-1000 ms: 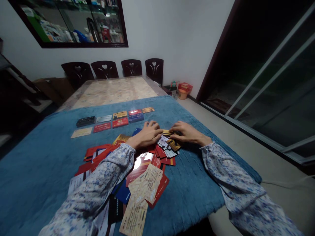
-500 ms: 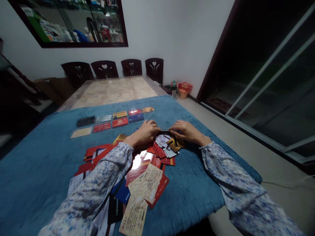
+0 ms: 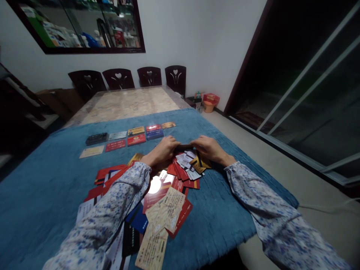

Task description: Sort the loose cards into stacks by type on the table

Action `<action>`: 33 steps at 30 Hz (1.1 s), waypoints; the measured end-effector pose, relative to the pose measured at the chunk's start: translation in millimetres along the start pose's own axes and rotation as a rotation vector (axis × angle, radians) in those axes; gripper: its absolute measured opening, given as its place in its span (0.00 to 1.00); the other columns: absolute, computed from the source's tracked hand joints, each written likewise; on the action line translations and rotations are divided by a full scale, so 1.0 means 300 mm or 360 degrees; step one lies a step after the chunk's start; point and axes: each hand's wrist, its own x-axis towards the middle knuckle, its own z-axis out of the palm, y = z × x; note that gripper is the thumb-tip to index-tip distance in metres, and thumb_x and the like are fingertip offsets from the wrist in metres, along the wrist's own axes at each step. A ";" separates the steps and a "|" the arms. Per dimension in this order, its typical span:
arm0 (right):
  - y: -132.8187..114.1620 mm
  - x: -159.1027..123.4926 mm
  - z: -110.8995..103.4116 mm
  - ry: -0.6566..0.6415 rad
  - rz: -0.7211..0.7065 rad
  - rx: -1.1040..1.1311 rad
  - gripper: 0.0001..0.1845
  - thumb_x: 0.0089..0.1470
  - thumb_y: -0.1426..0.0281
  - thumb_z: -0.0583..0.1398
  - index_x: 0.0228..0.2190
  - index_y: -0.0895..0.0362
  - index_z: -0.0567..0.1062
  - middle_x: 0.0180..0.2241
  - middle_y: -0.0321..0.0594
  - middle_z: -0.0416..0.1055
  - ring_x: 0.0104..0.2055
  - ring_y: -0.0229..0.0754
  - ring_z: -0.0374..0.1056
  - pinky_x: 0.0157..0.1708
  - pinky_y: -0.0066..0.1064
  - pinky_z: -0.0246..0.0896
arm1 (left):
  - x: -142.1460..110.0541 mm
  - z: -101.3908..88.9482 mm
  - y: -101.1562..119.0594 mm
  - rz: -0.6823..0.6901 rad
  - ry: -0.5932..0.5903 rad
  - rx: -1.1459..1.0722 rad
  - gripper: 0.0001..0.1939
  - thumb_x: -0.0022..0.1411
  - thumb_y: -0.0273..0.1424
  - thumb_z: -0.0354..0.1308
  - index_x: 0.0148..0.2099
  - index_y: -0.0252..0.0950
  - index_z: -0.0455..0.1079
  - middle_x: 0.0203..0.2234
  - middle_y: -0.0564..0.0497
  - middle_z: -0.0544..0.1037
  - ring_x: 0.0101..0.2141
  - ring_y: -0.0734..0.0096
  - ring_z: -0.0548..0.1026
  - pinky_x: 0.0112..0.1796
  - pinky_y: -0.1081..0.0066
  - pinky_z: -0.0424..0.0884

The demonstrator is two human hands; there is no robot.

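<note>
Between both hands I hold a dark card (image 3: 185, 146) nearly edge-on, just above the cloth. My left hand (image 3: 165, 150) is closed on its left end, and my right hand (image 3: 208, 147) pinches its right end. Below the hands lies a fan of white and gold cards (image 3: 186, 160) over red ones. A loose pile spreads toward me, with beige patterned cards (image 3: 166, 210), a blue card (image 3: 138, 218) and a black card (image 3: 131, 240). My left forearm covers part of this pile. Whether the held item is one card or a thin stack, I cannot tell.
Beyond the hands, cards stand sorted in two rows: a black stack (image 3: 96, 138), a red stack (image 3: 136, 140), a blue stack (image 3: 154, 134) and others. The blue cloth (image 3: 219, 210) covers the near part of the marble-topped table (image 3: 135, 99). Dark chairs (image 3: 176, 79) line the far side.
Both hands have risen slightly with the dark card, and its broad face is now a bit more visible. My right hand has shifted a little left. The piles look unchanged.
</note>
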 end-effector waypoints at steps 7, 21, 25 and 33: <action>-0.012 0.007 0.016 0.0071 0.0150 -0.0027 0.15 0.67 0.72 0.55 0.50 0.55 0.79 0.36 0.44 0.76 0.36 0.44 0.69 0.38 0.31 0.62 | 0.009 0.011 -0.021 0.0048 0.0069 -0.0013 0.13 0.63 0.23 0.57 0.48 0.35 0.78 0.36 0.45 0.79 0.40 0.61 0.72 0.44 0.63 0.69; -0.011 0.017 0.050 0.0129 0.0274 -0.0047 0.13 0.64 0.75 0.57 0.47 0.54 0.77 0.36 0.43 0.76 0.38 0.45 0.69 0.39 0.32 0.62 | 0.018 0.037 -0.023 -0.0249 0.0164 0.0152 0.12 0.67 0.24 0.50 0.47 0.35 0.74 0.37 0.44 0.76 0.39 0.59 0.73 0.44 0.62 0.70; -0.003 0.017 0.058 0.0088 0.0284 -0.0033 0.17 0.61 0.77 0.57 0.50 0.53 0.76 0.41 0.44 0.79 0.42 0.47 0.71 0.41 0.34 0.64 | 0.018 0.039 -0.027 -0.0253 0.0127 0.0238 0.14 0.66 0.22 0.51 0.50 0.36 0.73 0.40 0.43 0.77 0.42 0.57 0.74 0.45 0.61 0.70; -0.011 0.022 0.056 -0.0025 0.0319 -0.0056 0.25 0.59 0.77 0.58 0.57 0.55 0.73 0.48 0.47 0.80 0.46 0.49 0.75 0.46 0.37 0.68 | 0.009 0.031 -0.022 -0.0307 0.0023 0.0213 0.22 0.64 0.21 0.54 0.59 0.37 0.68 0.47 0.41 0.80 0.47 0.52 0.75 0.48 0.56 0.68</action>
